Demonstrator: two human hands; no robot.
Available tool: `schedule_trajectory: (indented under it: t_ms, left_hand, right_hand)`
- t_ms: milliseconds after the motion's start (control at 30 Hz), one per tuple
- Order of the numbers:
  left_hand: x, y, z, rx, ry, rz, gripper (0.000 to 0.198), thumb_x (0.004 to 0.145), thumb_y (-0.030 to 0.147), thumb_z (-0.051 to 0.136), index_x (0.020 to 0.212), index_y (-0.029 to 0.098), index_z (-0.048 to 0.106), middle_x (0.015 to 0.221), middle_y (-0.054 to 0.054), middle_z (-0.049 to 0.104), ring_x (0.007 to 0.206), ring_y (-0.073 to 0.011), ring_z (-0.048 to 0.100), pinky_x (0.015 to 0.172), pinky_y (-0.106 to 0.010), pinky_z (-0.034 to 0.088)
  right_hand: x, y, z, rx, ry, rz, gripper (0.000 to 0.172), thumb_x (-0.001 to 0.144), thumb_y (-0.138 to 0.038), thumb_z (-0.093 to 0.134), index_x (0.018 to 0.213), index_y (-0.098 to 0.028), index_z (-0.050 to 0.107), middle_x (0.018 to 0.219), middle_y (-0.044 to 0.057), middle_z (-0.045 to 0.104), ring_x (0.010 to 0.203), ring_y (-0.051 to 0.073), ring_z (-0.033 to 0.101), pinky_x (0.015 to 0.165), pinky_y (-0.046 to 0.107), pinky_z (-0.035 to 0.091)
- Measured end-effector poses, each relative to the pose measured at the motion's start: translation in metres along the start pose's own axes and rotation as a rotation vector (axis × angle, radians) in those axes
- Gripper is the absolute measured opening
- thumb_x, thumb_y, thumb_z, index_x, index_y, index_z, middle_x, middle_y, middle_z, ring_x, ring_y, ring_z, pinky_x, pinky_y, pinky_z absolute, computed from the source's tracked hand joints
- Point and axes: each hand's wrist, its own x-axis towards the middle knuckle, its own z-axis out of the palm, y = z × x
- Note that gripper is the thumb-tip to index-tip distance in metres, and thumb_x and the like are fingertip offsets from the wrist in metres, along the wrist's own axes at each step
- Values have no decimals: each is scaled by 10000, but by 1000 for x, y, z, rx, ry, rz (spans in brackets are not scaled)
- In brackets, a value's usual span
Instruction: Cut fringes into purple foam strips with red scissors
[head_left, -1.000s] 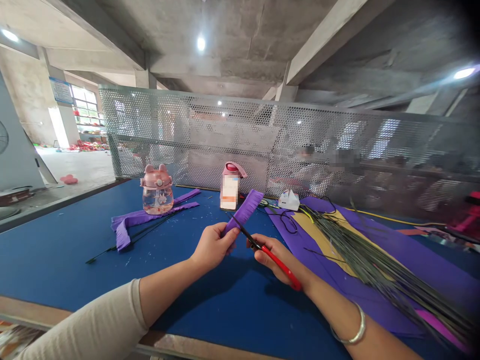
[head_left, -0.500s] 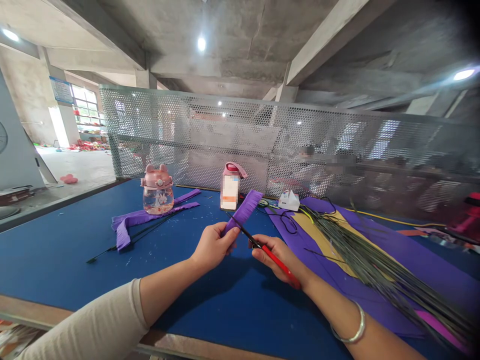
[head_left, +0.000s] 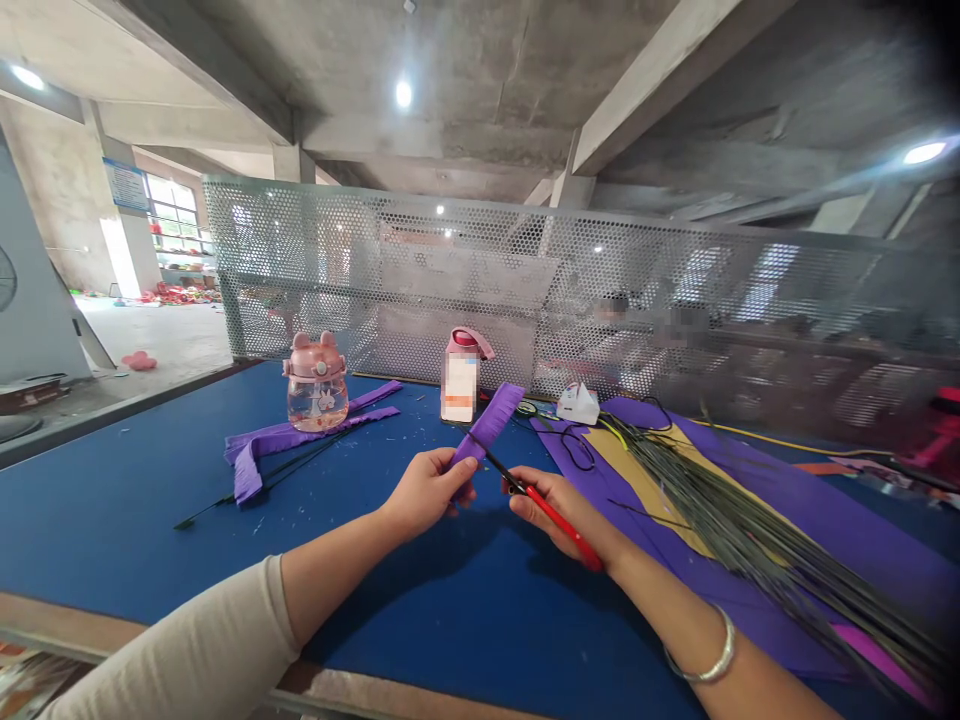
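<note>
My left hand pinches the lower end of a purple paper strip whose upper edge is fringed with fine cuts. In my right hand is a pair of scissors with red handles and dark blades. The blades reach up and left across the strip, just above my left thumb. Beyond them, a phone leans against a pink-lidded bottle. More purple strips lie to the left beside a thin dark stem.
A clear bottle with a pink lid stands at the left. On the right, a bundle of dark green stems lies over purple sheets and tan paper. A tissue pack and a perforated metal screen are behind.
My right hand and the scissors have shifted slightly right. The blades have moved a little along the strip, which stays in my left hand.
</note>
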Motion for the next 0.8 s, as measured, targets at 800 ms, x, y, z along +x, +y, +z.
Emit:
schedule_trajectory:
  t_ms: [800]
  left_hand:
    - [0,-3,2,2,31,113,352,751,490,552,663,150,513,501,36,499,443,-75,448,427,-198,348]
  right_hand:
    - [-1,-7,2,12,-45,-77,592,770,-724,375,896,-160,504,689,-16,390,577,113,314,512,225,281]
